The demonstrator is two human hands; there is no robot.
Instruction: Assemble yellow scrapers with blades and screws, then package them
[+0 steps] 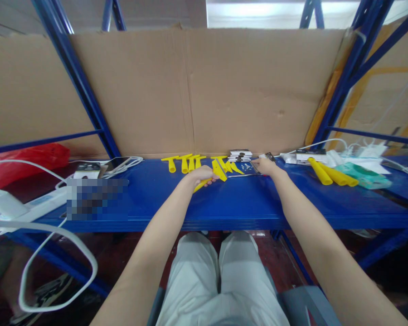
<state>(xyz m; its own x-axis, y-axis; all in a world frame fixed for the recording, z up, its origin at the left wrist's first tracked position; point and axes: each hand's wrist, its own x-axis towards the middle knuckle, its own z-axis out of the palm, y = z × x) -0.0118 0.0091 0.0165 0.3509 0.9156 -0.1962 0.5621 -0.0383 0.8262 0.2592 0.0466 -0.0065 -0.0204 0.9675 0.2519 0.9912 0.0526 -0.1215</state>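
Note:
My left hand (204, 175) is closed around the handle of a yellow T-shaped scraper (219, 170), its wide head tilted up beyond my fingers. To the right, my right hand (267, 166) has its fingers at the edge of a dark printed packet (245, 168) lying on the blue shelf; it seems to pinch it. Just behind the packet is a stack of small black-and-white boxes (240, 155). Loose yellow pieces (236, 168) lie between the held scraper and the packet. More yellow T-shaped scrapers (184, 164) stand in a row left of my left hand.
Yellow tubular handles (329, 173) and a green plastic packet (369, 175) lie at the right. A white power strip (37, 209), cables and a red bag (27, 156) are at the left. A cardboard wall (207, 95) closes the back, between blue posts (78, 86).

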